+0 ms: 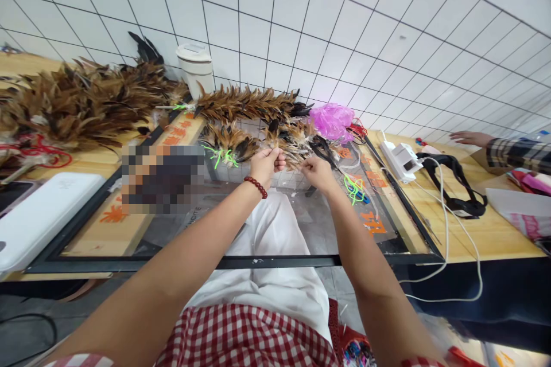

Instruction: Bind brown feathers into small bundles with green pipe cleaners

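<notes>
My left hand (pixel 266 167), with a red bead bracelet (pixel 255 187) on its wrist, is closed in a pinch. What lies between its fingertips is too small to make out. Just to its right, my right hand (pixel 317 173) pinches the thin end of a feather (pixel 297 159). Both hands are at the near edge of a bunch of brown and black feathers (pixel 282 136) on the glass-topped frame. Bright green string (pixel 220 155) lies beside my left hand, and more green string (pixel 353 188) lies to the right of my right hand.
A brown feather garland (pixel 247 104) runs behind the hands, near a white cup (pixel 196 67) and a pink plastic bag (pixel 331 121). A large feather pile (pixel 81 100) and white power bank (pixel 51 215) are left. Right are a power strip (pixel 400 160), black strap (pixel 456 189) and another person's hand (pixel 471 137).
</notes>
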Available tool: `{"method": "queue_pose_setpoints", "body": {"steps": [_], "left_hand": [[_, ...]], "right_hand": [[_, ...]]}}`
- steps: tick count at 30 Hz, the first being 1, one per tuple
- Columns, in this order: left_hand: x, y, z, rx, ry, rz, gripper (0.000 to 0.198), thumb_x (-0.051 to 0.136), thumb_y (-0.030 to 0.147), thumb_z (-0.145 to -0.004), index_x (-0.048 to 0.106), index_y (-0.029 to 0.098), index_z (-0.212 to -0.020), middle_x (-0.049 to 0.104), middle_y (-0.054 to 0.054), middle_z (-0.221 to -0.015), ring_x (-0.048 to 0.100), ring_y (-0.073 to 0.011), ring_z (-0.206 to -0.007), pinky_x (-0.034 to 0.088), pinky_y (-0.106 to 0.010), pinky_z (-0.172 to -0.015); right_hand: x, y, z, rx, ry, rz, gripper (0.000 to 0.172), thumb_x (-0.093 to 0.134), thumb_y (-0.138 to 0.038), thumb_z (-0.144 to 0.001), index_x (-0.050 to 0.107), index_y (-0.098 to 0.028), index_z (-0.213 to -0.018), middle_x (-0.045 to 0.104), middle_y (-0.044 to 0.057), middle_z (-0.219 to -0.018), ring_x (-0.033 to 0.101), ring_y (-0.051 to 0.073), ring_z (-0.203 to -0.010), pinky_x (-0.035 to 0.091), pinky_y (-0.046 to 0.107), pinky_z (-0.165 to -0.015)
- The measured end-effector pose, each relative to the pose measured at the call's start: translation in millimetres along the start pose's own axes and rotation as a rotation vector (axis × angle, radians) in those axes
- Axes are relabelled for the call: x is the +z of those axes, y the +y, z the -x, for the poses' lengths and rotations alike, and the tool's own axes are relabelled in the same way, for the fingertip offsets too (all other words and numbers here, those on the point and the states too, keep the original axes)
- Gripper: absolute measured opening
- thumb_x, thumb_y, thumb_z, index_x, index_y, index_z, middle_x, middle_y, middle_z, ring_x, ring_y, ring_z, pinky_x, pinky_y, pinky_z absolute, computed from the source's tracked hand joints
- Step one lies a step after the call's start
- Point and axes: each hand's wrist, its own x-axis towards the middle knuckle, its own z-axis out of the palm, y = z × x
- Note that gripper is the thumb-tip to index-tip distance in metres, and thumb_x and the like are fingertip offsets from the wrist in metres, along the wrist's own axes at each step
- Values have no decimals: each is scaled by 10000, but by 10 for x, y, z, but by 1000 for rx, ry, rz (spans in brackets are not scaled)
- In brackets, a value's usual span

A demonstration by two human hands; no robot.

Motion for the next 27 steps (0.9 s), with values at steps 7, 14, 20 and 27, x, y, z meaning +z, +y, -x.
{"method": "queue_pose_setpoints", "body": {"steps": [7,14,20,27], "left_hand": [[-1,-3,33,-25,-47,-46,111,590,159,-839,611,99,-749,643,-29,-635,590,-76,-521,476,-200,-543],[24,-36,82,-90,-130,-163,91,651,154,-792,641,88,-731,681,-65,-682,646,-116,-581,509,-225,-566],[42,-50,116,-113,-226,-278,143,618,129,-806,641,73,-677,657,-60,-625,611,-103,-512,500,-225,-521],[12,-72,42,0,-157,-155,124,639,157,-794,627,95,-687,600,-7,-569,546,-68,-462,461,-196,-483]], "right_hand": [[-85,-119,-19,237,-78,-1012,341,786,-428,-577,580,-172,-668,557,-38,-562,429,59,-494,298,204,-481],[-22,-212,23,202,-114,-1043,314,808,-392,-583,607,-168,-672,590,-34,-568,470,57,-520,351,192,-510],[119,-209,11,44,42,-899,260,781,-391,-603,639,-184,-671,579,-41,-594,440,68,-523,363,220,-538],[-53,21,-44,62,231,-328,204,639,-375,-729,683,-179,-764,646,10,-696,533,126,-624,405,260,-632]]}}
